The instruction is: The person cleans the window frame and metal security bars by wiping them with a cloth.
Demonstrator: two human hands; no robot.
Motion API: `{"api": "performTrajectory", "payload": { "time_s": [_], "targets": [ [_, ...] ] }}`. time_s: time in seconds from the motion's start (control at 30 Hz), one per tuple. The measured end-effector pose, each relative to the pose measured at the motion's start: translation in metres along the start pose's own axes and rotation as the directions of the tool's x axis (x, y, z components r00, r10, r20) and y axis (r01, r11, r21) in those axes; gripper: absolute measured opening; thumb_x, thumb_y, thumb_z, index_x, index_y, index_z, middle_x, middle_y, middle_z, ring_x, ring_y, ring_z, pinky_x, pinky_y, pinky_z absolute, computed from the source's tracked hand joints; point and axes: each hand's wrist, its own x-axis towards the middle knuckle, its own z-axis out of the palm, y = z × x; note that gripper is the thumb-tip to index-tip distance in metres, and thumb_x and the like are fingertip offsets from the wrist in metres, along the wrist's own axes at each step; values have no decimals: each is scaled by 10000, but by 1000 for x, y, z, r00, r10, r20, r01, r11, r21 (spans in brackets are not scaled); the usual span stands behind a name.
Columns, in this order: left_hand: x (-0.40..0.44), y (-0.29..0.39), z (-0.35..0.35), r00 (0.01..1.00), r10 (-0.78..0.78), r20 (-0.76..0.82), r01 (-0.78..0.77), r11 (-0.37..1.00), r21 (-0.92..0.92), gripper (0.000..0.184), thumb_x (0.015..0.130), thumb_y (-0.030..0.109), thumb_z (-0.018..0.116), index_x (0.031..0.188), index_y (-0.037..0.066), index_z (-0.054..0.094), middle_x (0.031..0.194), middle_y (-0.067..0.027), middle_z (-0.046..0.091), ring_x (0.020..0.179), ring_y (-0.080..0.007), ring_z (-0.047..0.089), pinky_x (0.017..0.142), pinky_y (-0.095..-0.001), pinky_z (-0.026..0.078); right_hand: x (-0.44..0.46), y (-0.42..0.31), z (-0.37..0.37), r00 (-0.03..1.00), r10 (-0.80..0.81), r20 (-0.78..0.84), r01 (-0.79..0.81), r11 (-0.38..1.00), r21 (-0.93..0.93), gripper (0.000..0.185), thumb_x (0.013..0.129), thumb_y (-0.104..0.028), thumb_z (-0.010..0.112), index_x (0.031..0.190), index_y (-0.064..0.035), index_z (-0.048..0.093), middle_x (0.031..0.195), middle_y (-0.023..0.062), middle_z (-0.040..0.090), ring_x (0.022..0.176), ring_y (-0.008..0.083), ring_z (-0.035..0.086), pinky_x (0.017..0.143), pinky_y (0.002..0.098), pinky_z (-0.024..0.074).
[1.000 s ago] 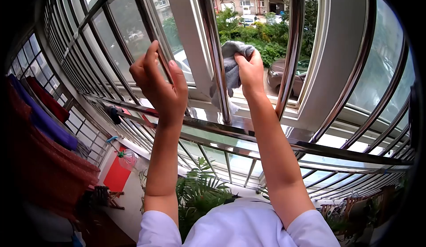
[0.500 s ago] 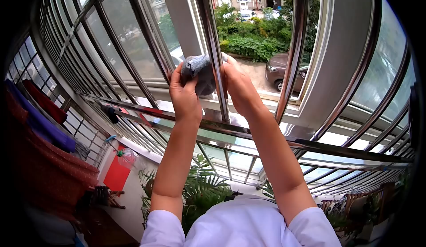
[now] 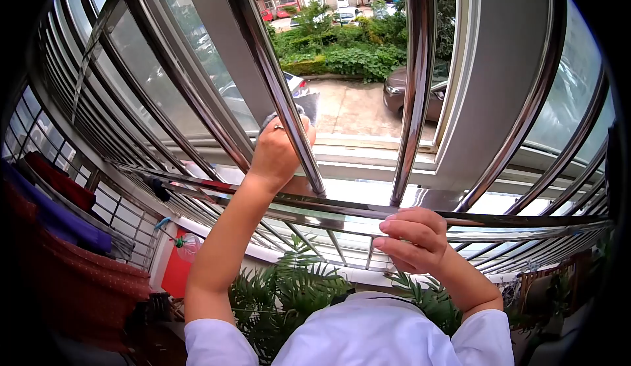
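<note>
My left hand is closed round a grey cloth at an upright metal bar of the window grille. Part of the cloth sticks out on the bar's right side, and the rest is bunched by the knuckles. Lower down, my right hand hovers at the horizontal metal rail, its fingers loosely bent and apart, with nothing in them. I cannot tell if it touches the rail.
More upright bars run to both sides. Beyond the open window stand a brown car and bushes. Leafy plants grow below my arms. Hung clothes and a red panel are at the left.
My right hand has let go of the cloth at the bar and come down and right to the rail. My left hand has moved slightly lower, keeping the cloth. The view has shifted right.
</note>
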Motion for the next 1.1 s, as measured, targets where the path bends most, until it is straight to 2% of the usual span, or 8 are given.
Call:
{"api": "performTrajectory", "payload": {
  "time_s": [0.23, 0.33, 0.47, 0.6, 0.7, 0.87, 0.97, 1.1],
  "targets": [
    [30, 7, 33, 902, 45, 429, 93, 951, -296, 159, 753, 49, 544, 876, 80, 639, 847, -95, 618, 870, -299, 610, 737, -376, 487, -14, 15, -18, 979, 205, -14, -205, 970, -130, 298, 650, 31, 625, 913, -99, 677, 932, 63, 631, 796, 235, 615, 687, 320, 518],
    [43, 9, 43, 866, -38, 498, 449, 499, -742, 351, 692, -99, 478, 963, 20, 665, 900, -110, 667, 886, -269, 628, 799, -302, 470, -10, 18, -15, 963, 268, 10, -260, 942, -211, 292, 671, 25, 627, 933, -99, 665, 956, 69, 625, 783, 246, 620, 678, 326, 519],
    [29, 17, 43, 932, -120, 341, 359, 185, -915, 314, 723, -99, 438, 946, 1, 635, 875, -72, 606, 858, -168, 569, 821, -257, 437, -9, 20, -9, 955, 291, 53, -269, 929, -256, 255, 709, 4, 644, 944, -95, 639, 978, 83, 625, 734, 252, 630, 627, 339, 514],
    [2, 20, 2, 764, -570, 301, 336, -47, -941, 181, 819, 9, 433, 899, -7, 595, 802, -11, 564, 733, -70, 504, 689, -209, 423, -3, 17, -14, 950, 306, 65, -285, 933, -219, 298, 724, 12, 647, 1001, -91, 604, 990, 95, 630, 709, 240, 630, 596, 327, 510],
    [-19, 26, -12, 619, -749, 238, 400, 40, -916, 228, 761, 8, 372, 859, -13, 576, 636, -44, 528, 635, -107, 518, 618, -255, 443, -4, 14, -14, 858, 505, 92, -504, 863, -43, 398, 738, 11, 648, 1115, -62, 545, 994, 110, 635, 698, 193, 650, 605, 292, 540],
    [-29, 33, -34, 528, -849, -2, 580, 362, -730, 369, 762, -40, 419, 1108, -22, 546, 1112, -171, 552, 1017, -341, 559, 890, -397, 457, 11, 5, -11, 750, 657, 74, -661, 747, 70, 588, 744, -2, 661, 1288, -56, 445, 931, 135, 646, 793, 196, 687, 689, 312, 569],
    [-14, 38, -22, 601, -795, -77, 720, 581, -379, 689, 806, -57, 425, 1416, -91, 108, 1429, -300, 213, 1291, -468, 327, 1021, -444, 392, 11, 4, -12, 725, 670, 161, -663, 742, -102, 504, 755, -15, 666, 1233, -56, 511, 887, 123, 647, 763, 224, 682, 674, 323, 556],
    [10, 28, -6, 534, -819, -212, 792, 572, -215, 686, 842, -29, 421, 1404, -142, 45, 1446, -358, 98, 1310, -475, 297, 1100, -436, 298, 13, 5, -12, 766, 633, 108, -616, 772, -155, 373, 806, 4, 623, 1168, -51, 558, 847, 109, 646, 710, 243, 655, 637, 347, 523]
  ]
}}
